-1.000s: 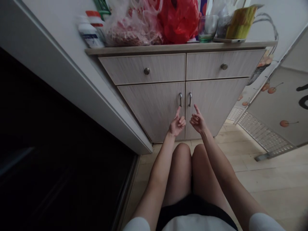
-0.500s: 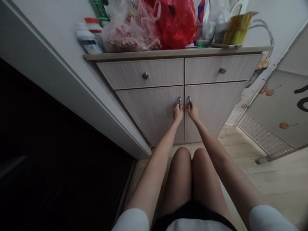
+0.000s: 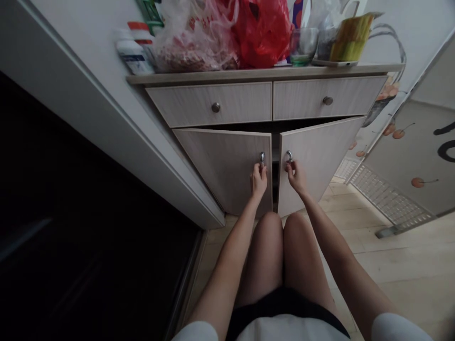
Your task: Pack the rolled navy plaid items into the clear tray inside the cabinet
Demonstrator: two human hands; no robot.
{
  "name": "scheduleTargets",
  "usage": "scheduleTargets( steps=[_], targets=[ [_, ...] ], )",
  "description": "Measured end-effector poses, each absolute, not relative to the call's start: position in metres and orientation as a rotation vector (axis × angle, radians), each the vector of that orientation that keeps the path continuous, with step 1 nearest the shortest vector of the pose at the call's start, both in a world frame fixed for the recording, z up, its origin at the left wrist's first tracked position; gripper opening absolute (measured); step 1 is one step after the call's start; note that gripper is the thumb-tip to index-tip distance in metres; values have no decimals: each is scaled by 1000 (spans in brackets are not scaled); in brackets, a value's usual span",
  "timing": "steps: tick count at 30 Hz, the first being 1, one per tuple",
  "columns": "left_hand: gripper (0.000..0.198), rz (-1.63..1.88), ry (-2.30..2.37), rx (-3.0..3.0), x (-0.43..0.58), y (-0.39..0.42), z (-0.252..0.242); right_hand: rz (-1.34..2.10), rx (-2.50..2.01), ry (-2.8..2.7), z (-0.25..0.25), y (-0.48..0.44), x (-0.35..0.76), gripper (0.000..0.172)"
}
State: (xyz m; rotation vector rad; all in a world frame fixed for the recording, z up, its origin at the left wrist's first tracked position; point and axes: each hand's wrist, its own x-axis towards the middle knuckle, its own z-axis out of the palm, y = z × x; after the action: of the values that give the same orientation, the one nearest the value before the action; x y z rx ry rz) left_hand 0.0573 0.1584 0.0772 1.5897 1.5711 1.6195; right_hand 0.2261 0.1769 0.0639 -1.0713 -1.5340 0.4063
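Note:
Two doors of a pale wood-grain cabinet stand slightly ajar, with a dark gap between them. My left hand (image 3: 259, 181) is closed on the metal handle (image 3: 262, 157) of the left door (image 3: 223, 166). Around the handle (image 3: 289, 155) of the right door (image 3: 320, 158) my right hand (image 3: 296, 175) is closed too. Both handles are curved and shiny, and their lower ends are hidden by my fingers. The cabinet's inside is too dark to make out, apart from a hint of a shelf edge.
Above the doors are two shut drawers with round knobs (image 3: 215, 107). The cabinet top (image 3: 213, 76) bears white bottles (image 3: 133, 54), a clear plastic bag (image 3: 195, 42), a red bag (image 3: 265, 35), a glass (image 3: 303, 47) and a yellow container (image 3: 350, 40). My knees (image 3: 270, 227) are close to the doors.
Both cabinet doors have swung from shut to partly open, toward me. My hands have come back with the handles and moved apart, the right one farther to the right.

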Motion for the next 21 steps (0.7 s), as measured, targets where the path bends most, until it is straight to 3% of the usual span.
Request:
scheduleTargets(
  steps=[13, 21],
  targets=[
    [27, 2045, 1562, 1327, 9, 41, 50, 212, -1218, -1366, 51, 57, 312, 29],
    [26, 2353, 1952, 1022, -70, -20, 28, -68, -1492, -1058, 34, 4, 397, 49]
  ],
)
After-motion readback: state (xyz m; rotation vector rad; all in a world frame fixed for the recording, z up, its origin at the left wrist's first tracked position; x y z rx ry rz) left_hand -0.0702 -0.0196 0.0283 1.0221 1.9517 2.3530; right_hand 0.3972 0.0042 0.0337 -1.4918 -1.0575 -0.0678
